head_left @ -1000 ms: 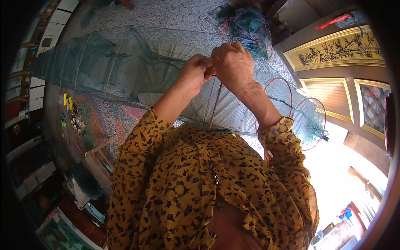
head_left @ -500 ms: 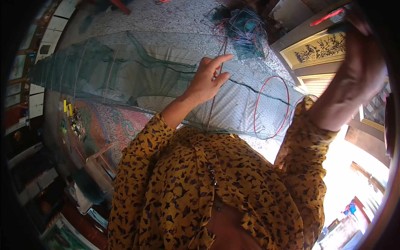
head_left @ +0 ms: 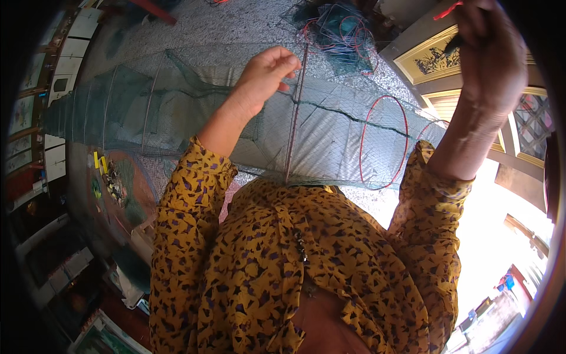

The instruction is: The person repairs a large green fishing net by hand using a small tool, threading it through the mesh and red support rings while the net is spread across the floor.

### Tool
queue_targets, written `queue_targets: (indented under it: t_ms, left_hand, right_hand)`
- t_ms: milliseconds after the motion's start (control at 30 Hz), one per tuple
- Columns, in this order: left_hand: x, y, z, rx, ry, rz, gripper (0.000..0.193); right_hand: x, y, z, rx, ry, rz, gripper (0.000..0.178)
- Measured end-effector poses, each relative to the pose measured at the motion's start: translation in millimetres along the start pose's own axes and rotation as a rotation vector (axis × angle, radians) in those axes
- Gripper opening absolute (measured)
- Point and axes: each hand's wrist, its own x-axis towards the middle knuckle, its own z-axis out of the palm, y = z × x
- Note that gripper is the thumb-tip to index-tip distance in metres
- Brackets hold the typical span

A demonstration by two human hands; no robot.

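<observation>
A long tunnel-shaped net (head_left: 327, 144) of fine green mesh stretches across in front of me, held out by rods and hoops. My left hand (head_left: 265, 76) is over its far side, beside a dark upright rod (head_left: 293, 127); its fingers are curled together, and anything pinched in them is too small to see. Raised at the far right is my right hand (head_left: 494, 68), its fingers closed. A red piece (head_left: 449, 10) and a dark piece (head_left: 453, 43) show beside its fingers; I cannot make out what they belong to. A red hoop (head_left: 384, 187) stands in the net's right part.
Folded netting with frames and red rings (head_left: 345, 38) lies on the speckled floor (head_left: 236, 29) beyond the net. Wooden panelled furniture (head_left: 424, 65) stands at the right. Toward the lower left are a wooden piece (head_left: 141, 242) and yellow objects (head_left: 100, 162).
My left hand has moved left and away from me, off the rod, and its pointing finger has curled in. My right hand has shifted slightly left and upward, with the red piece moving along.
</observation>
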Motion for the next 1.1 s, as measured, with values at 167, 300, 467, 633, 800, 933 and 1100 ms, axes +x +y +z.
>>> queue_targets:
  t_ms: [167,300,467,633,800,933,1100]
  left_hand:
    - [21.7,17.5,-15.7,-0.181,0.099,-0.108,0.013]
    - [28.3,15.6,-18.5,-0.073,0.119,-0.167,0.012]
    - [25.4,4.4,-13.7,0.001,0.097,-0.136,0.013]
    - [20.8,-3.8,-10.8,0.007,0.087,-0.185,0.014]
    - [20.9,-16.7,-15.4,-0.173,0.191,-0.212,0.012]
    - [23.5,-15.3,-16.9,-0.25,0.319,-0.214,0.011]
    - [34.4,-9.5,-32.1,-0.118,0.348,-0.184,0.012]
  right_hand:
    - [-44.8,75.3,-4.1,-0.653,-0.366,0.062,0.008]
    - [-73.1,114.5,-7.1,-1.019,-0.489,0.241,0.008]
    - [-93.7,135.3,2.4,-1.167,-0.458,0.338,0.007]
    - [-107.4,147.9,12.7,-0.923,-0.279,0.581,0.006]
    - [-117.3,165.0,38.4,-0.783,-0.064,0.508,0.022]
    - [-110.0,167.6,56.3,-0.812,-0.113,0.466,0.018]
    - [-105.5,161.0,49.8,-0.744,-0.162,0.456,0.011]
